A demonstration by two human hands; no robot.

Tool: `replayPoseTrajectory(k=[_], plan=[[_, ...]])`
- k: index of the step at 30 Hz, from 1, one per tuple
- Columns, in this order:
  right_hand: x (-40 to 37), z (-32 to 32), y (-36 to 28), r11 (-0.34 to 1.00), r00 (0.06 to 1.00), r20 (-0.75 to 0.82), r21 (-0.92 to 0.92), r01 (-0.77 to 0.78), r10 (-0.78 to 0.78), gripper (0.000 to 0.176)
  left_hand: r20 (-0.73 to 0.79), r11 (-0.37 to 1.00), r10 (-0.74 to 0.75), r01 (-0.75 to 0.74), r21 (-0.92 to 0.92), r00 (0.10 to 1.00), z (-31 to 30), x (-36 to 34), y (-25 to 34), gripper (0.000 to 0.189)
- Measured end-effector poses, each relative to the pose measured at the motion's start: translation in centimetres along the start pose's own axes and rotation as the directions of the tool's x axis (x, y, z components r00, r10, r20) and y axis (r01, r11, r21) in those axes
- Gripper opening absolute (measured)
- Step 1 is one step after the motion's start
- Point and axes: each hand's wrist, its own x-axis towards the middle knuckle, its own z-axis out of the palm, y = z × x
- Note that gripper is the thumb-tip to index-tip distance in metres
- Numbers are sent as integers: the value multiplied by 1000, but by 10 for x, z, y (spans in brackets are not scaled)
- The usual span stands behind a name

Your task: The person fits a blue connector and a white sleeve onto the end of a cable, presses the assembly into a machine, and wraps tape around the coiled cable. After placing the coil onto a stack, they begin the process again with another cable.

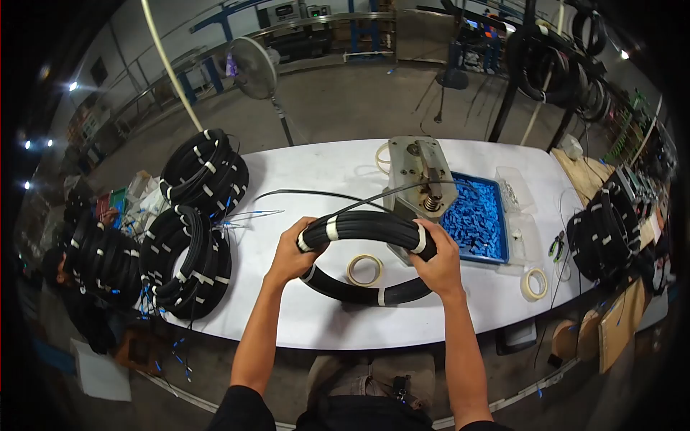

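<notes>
A coil of black cable [374, 225], bound with bands of pale tape, is held tilted over the table in front of me. My left hand [293, 251] wraps round its left side, and my right hand [438, 258] grips the right side near a tape band. Two loose cable ends stick out above the coil, one toward the left and one toward the right. Through the coil's opening a roll of masking tape [351, 271] shows on the white table [309, 172]. Beyond the coil stands a metal hand press [410, 172] with a lever and spring.
Stacked taped cable coils [205, 169] fill the table's left end. Right of the press is a blue tray [507, 237] of small blue pieces. A second tape roll [534, 284], pliers [556, 246] and more coils [604, 233] lie farther right. A fan [253, 68] stands behind.
</notes>
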Motion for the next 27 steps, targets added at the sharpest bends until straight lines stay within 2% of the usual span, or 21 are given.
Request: replayPoseTrajectory(k=[2,4,5,7,9,11,12,13,15,17,19,23,24,25,27], plan=[[-12,-3,0,1000,1000,-15,20,-10,10,50,-10,1000,9,-9,-29,1000,0,-10,-1,33],[-28,-1,15,944,986,2,286,-161,168,50,8,997,25,-25,-73,1000,-2,-17,1,40],[-34,-2,25,952,990,13,274,-137,139,50,-7,990,95,-95,-103,995,-3,-21,-1,46],[-45,-3,39,926,979,23,320,-201,204,51,74,964,-35,53,-259,997,-6,-30,-10,45],[-56,3,48,885,966,-65,420,-201,251,50,10,934,-207,200,-295,978,11,-40,-47,35],[-65,10,57,902,953,-144,384,-195,268,45,-96,927,-69,28,-373,993,18,-45,-73,26],[-69,10,57,913,953,-177,373,-166,246,43,-113,922,-26,-20,-387,993,22,-44,-65,20],[-71,11,59,921,955,-200,365,-135,219,40,-115,921,-25,-21,-389,993,25,-43,-64,20],[-75,10,64,955,952,-250,279,-102,175,45,-173,969,38,-79,-233,984,27,-44,-63,16],[-79,11,73,937,937,-254,315,-153,239,42,-186,985,34,-64,-160,982,31,-41,-39,13],[-78,10,75,943,925,-291,293,-157,244,39,-116,986,-36,16,-167,993,31,-38,-26,14],[-85,7,71,932,894,-346,317,-174,285,38,-74,992,-14,5,-123,997,34,-28,1,20],[-89,7,72,916,878,-363,360,-178,313,37,11,991,-83,84,-105,996,29,-27,1,34],[-95,7,72,915,874,-368,362,-179,317,37,17,991,-82,83,-101,997,27,-28,0,34],[-106,2,72,908,862,-374,366,-202,342,35,38,876,29,-8,-483,999,27,-33,-6,51]])
